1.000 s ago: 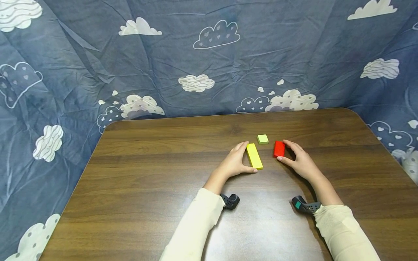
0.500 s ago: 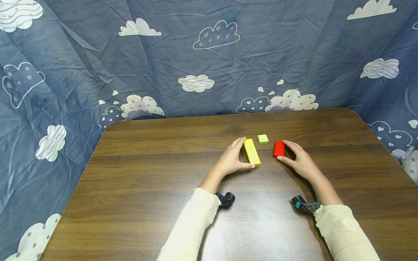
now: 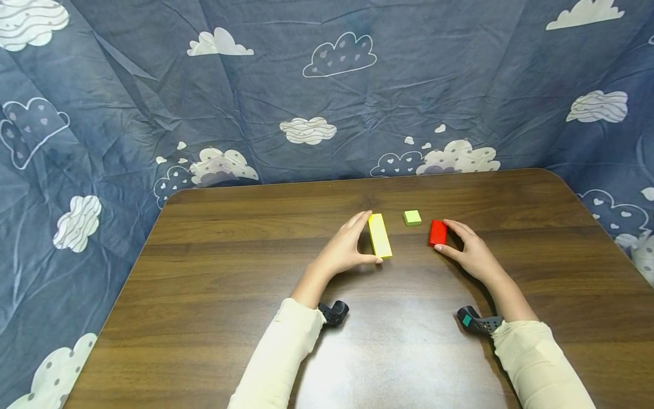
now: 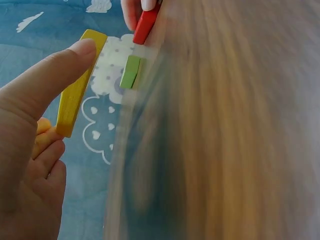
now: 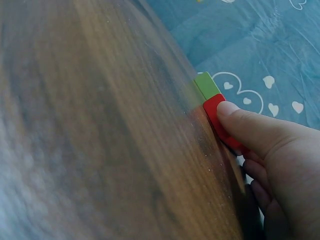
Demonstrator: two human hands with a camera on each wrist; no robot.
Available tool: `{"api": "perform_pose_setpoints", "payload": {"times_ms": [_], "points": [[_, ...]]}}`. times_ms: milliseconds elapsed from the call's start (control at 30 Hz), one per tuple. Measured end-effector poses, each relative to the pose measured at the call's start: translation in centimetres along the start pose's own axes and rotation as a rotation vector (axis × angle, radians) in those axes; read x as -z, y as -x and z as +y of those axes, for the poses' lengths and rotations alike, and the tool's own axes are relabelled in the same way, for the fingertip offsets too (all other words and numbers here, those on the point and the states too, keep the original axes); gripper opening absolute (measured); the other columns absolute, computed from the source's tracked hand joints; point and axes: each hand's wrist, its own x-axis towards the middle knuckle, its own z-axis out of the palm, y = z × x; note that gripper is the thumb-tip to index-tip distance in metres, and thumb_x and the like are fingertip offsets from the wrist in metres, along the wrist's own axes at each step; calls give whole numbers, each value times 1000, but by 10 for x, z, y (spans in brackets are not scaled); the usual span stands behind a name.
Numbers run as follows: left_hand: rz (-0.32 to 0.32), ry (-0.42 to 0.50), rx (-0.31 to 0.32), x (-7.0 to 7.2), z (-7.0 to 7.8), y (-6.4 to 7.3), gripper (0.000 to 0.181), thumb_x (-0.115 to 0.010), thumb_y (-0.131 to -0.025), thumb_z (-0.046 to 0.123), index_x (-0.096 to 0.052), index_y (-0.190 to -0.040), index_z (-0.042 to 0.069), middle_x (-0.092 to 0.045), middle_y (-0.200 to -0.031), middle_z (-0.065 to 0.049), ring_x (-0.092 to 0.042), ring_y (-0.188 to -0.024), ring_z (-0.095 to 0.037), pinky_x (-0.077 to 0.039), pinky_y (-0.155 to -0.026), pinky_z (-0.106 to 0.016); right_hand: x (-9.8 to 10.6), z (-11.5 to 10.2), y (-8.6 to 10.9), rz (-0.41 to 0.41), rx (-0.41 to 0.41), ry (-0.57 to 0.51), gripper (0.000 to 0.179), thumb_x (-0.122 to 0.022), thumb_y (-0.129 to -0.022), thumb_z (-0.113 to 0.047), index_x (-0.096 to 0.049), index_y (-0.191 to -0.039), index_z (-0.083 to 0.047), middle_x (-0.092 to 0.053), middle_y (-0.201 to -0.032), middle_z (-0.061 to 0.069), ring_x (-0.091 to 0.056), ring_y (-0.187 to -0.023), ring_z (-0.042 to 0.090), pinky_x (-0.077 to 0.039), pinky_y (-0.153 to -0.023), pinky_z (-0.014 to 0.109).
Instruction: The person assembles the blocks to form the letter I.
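My left hand [image 3: 342, 247] pinches a long yellow block [image 3: 380, 236] by its two ends, thumb at the near end and fingers at the far end. In the left wrist view the yellow block [image 4: 80, 85] is held up off the table. A shorter red block [image 3: 437, 233] lies on the table to the right, and my right hand [image 3: 471, 253] pinches it between thumb and fingers. The right wrist view shows the thumb on the red block [image 5: 214, 111]. Between the two hands and slightly farther back, a small light green block [image 3: 412, 218] lies on the table, touched by neither hand.
The brown wooden table [image 3: 230, 255] runs back to a dark blue curtain [image 3: 286, 79] with white clouds. Each wrist wears a black camera mount, the left mount [image 3: 334, 313] and the right mount [image 3: 475, 320] both hanging over the table's near middle.
My left hand has carried the yellow block to the left and slightly back, away from the green and red blocks. The right hand and red block have stayed in place.
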Motion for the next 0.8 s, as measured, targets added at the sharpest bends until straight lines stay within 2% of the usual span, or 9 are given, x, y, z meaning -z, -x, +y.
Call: {"api": "perform_pose_setpoints", "payload": {"times_ms": [433, 800], "points": [[-111, -59, 23, 13, -10, 27, 98, -78, -67, 35, -22, -142, 6, -26, -143, -11, -27, -129, -24, -25, -103, -35, 0, 0, 1, -6, -16, 3, 63, -68, -81, -19, -39, -131, 5, -35, -130, 29, -32, -118, 47, -25, -94, 58], [-142, -46, 57, 9, -21, 41, 98, -78, -67, 36, -23, -142, 5, -27, -143, -12, -27, -129, -24, -24, -104, -34, -3, -2, 4, -3, -16, 8, 63, -68, -81, -19, -38, -131, 6, -36, -130, 30, -31, -118, 47, -24, -95, 58]]}}
